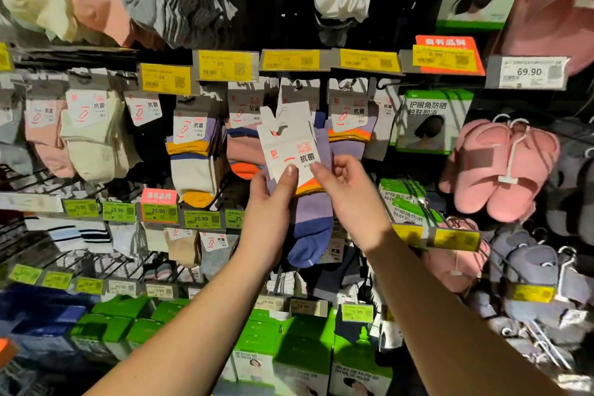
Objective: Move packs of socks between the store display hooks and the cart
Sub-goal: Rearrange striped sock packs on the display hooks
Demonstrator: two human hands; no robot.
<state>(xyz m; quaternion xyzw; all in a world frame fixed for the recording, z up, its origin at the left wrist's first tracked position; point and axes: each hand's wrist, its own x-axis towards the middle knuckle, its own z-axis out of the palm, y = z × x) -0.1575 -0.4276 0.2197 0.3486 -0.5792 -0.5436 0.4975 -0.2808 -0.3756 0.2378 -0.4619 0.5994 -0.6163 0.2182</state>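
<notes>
Left hand (273, 202) and right hand (345, 193) both gripping one sock pack (295, 157), seven yellow price tags (225, 65) above

A pack of socks (297, 177) sits in front of the display rack, at its middle, held between the left hand (273, 202) on its left edge and the right hand (348, 196) on its right edge. Behind it, more sock packs (193, 151) hang from the hooks, under a row of price tags (226, 65). Right of those hang boxed sun masks (430, 120), and further right, slippers (501, 170) on hangers. Below the hands, green boxes (299, 347) stand in the lowest row, with further tags (201, 219) on the rail left of the left hand.
</notes>
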